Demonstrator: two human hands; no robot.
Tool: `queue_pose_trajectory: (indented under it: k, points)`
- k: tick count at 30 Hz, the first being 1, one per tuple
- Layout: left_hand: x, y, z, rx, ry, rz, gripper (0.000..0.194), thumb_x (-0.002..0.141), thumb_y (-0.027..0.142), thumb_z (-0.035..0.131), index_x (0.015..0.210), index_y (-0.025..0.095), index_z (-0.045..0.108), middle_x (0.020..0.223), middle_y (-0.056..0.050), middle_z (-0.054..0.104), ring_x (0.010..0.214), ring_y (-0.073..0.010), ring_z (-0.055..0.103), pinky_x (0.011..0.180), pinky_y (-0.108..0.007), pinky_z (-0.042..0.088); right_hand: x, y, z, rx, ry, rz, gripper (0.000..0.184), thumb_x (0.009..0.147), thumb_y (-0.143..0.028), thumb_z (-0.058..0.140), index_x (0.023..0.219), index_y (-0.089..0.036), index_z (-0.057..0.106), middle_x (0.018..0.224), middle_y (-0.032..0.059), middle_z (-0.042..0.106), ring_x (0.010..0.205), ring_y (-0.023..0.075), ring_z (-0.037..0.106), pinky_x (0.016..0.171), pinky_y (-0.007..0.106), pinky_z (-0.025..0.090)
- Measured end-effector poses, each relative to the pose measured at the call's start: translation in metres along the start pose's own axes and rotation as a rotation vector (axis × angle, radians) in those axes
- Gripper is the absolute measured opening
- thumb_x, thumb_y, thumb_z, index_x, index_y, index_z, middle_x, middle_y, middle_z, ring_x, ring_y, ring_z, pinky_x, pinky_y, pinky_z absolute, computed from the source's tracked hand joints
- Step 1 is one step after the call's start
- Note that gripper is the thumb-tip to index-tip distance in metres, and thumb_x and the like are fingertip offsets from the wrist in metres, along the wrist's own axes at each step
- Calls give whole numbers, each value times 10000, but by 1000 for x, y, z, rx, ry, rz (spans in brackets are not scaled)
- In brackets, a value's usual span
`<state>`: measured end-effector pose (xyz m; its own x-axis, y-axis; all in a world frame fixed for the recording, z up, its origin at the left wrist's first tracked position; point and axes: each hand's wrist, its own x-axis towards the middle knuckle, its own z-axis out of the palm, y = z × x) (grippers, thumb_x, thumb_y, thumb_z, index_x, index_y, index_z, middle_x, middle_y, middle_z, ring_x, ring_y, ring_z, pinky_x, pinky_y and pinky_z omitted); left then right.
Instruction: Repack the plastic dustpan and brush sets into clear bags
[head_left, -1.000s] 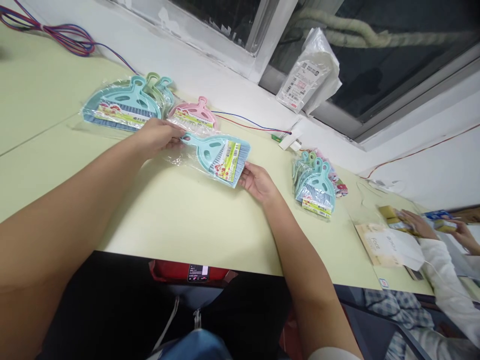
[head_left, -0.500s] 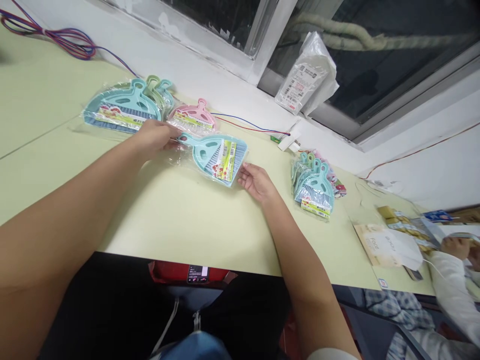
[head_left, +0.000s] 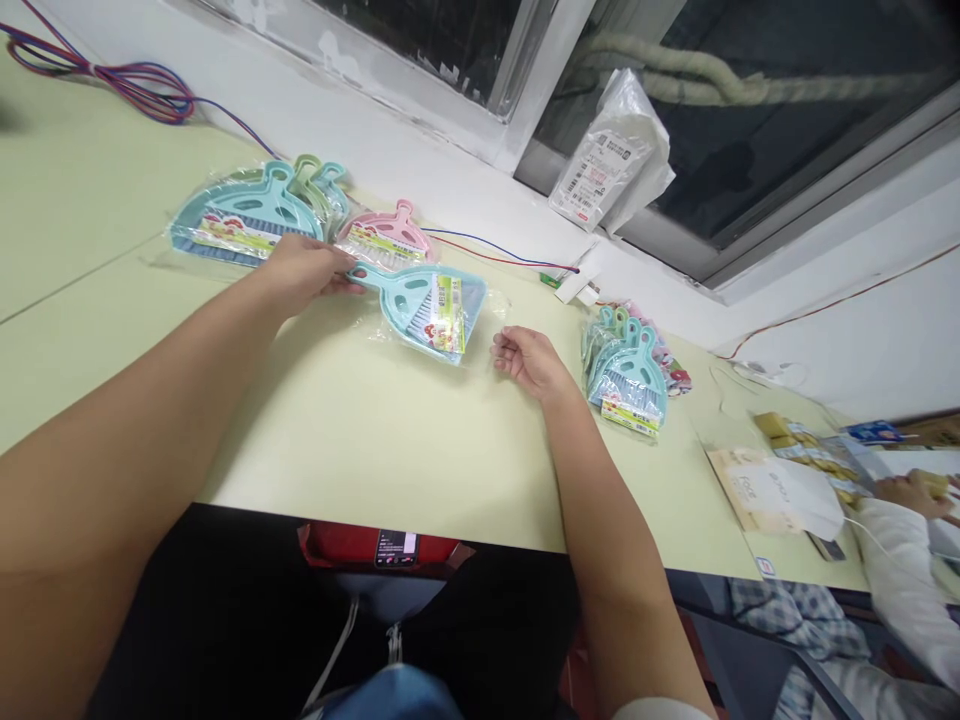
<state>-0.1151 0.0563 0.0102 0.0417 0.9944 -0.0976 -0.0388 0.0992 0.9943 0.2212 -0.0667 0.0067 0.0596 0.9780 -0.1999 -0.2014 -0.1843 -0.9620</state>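
Observation:
My left hand (head_left: 304,275) is closed round the handle end of a light-blue dustpan and brush set (head_left: 401,303), which is inside a clear plastic bag (head_left: 491,310). A yellow-green label lies across its blue bristles. The set is held slightly above the table, handle to the left and wide end to the right. Beyond that wide end, the curled fingers of my right hand (head_left: 534,362) pinch the loose edge of the bag. Behind my left hand lie a wrapped blue dustpan set (head_left: 251,215) and a pink dustpan set (head_left: 394,228).
A row of wrapped dustpan sets (head_left: 631,380) leans together on the right of the table (head_left: 360,440). A white plastic package (head_left: 600,165) stands on the window sill. Coiled cables (head_left: 142,88) lie at the back left. At far right, a co-worker's hand (head_left: 911,492) is near yellow items.
The dustpan set has shifted slightly left with my left hand. My right hand has moved right, away from the pan's wide edge, and the bag's end now stretches between them.

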Motion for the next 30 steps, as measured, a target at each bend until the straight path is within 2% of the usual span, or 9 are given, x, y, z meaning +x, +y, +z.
queue_pose_trajectory:
  k: [6,11,16,18,21,23,25,28,30]
  points:
    - [-3,1,3,27,3,-10,136,812,60,739,923,-2,692,908,-158,744,756,-186,734,903,-419,613,-2,-1,-5,-116,-55,122,285,859,-436,776,911,-171,688,893,62,749,692,143,701,474,215,546]
    - [-10,6,8,43,17,-43,154,782,61,768,910,13,697,901,-157,744,772,-182,725,895,-394,613,-4,0,-5,-270,-131,168,178,808,-276,831,881,-147,731,871,66,756,636,100,669,496,167,551]
    - [-9,6,6,33,-8,-35,171,761,84,802,892,24,711,883,-152,750,749,-180,726,909,-408,616,-8,-12,-19,-467,-184,264,178,799,-269,827,864,-129,737,805,78,744,627,129,675,539,222,590]
    - [-7,4,4,40,-22,-34,165,755,90,806,879,27,718,886,-152,751,733,-180,727,928,-424,609,-11,-21,-26,-538,-136,270,149,811,-256,799,848,-131,726,815,82,742,643,142,681,550,244,589]
    - [-6,2,5,67,-50,-41,200,727,137,832,869,50,721,871,-130,758,755,-198,734,941,-422,600,-19,-37,-28,-715,117,146,113,858,-251,715,805,-154,689,754,41,706,554,114,602,505,243,514]
    - [-8,2,9,87,-94,-64,217,695,167,850,846,81,720,847,-111,763,782,-211,740,931,-401,602,-24,-47,-18,-852,283,-54,152,889,-296,672,797,-175,667,703,11,669,529,108,552,515,249,465]
    - [-13,2,16,104,-159,-97,199,666,162,852,807,108,725,845,-106,770,784,-216,746,913,-381,610,-30,-56,6,-968,319,-288,200,905,-375,656,822,-193,659,716,6,668,610,138,593,605,276,481]
    - [-22,1,27,130,-253,-127,167,651,175,854,770,139,743,871,-113,784,779,-224,756,895,-374,620,-34,-63,61,-1121,153,-511,231,903,-441,659,888,-211,645,894,34,719,831,193,662,791,324,503]
    - [-27,0,33,147,-296,-132,174,644,211,867,766,157,754,865,-108,790,786,-237,762,897,-385,623,-31,-63,97,-1243,13,-502,291,889,-490,679,971,-214,637,998,60,725,934,230,665,844,343,492]
